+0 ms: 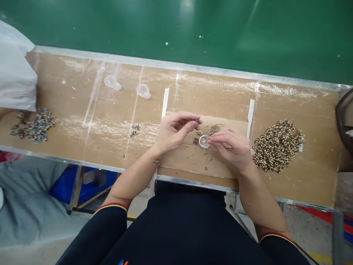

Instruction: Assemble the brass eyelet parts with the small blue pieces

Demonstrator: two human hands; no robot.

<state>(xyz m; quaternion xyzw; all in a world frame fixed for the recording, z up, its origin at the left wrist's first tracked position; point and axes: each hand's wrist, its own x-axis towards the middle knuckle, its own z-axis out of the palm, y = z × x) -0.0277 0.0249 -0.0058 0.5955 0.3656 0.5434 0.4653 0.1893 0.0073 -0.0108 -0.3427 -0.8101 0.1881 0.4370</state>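
Observation:
My left hand (178, 130) is closed in a pinch on a small blue part (197, 120) at its fingertips. Close by on the right, the thumb and fingers of my right hand (230, 145) are pressed together at the rim of a small clear round cup (204, 141); whatever they pinch there is too small to make out. Small dark reddish parts (195, 141) lie just left of the cup. Above it are a few brass-coloured pieces (199, 132) and another blue part (211, 133), all on a brown cardboard sheet (182, 162).
A large pile of small brass and dark parts (278, 145) lies at the right. Left are a few blue parts (134, 130), two translucent scoops (112, 83) and a blue-brass pile (41, 125) beside a person's white sleeve (16, 70). A green surface (176, 33) runs behind.

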